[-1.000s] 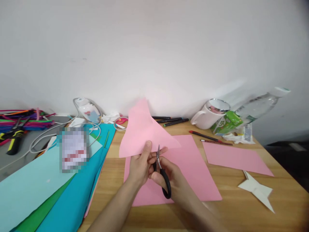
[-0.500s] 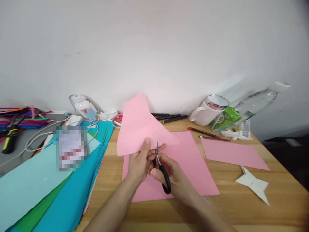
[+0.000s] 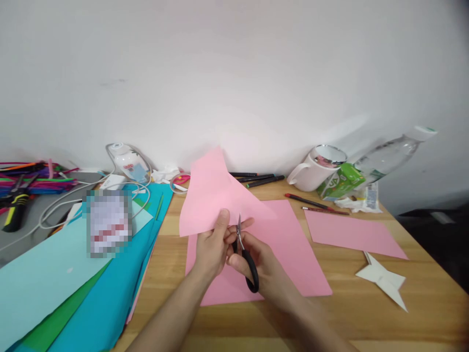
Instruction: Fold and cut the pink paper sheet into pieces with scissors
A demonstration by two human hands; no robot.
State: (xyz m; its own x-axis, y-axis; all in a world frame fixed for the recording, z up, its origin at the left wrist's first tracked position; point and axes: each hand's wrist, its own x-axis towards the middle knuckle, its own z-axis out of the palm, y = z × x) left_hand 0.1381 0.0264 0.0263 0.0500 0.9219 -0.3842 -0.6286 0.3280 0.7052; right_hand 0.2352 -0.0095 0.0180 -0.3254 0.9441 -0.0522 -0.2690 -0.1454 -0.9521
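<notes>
A cut piece of pink paper is pinched in my left hand, its thumb on top near the lower edge. The piece stands up, narrower at the top and drawn out to a point on the right. Black-handled scissors are gripped in my right hand, blades upward beside the left fingertips. Their blades look nearly closed, near the paper's lower edge; whether they touch it I cannot tell. Beneath both hands lies a larger pink sheet on the wooden table.
At left are teal and green papers, a blurred-out box, a cable and pliers. Markers, a mug, a green box and a bottle line the wall. Rightward lie a pink strip and a folded white star.
The upper part of the held pink paper has tipped slightly, its top left corner shifting right and down. Both hands and the scissors stay almost where they were.
</notes>
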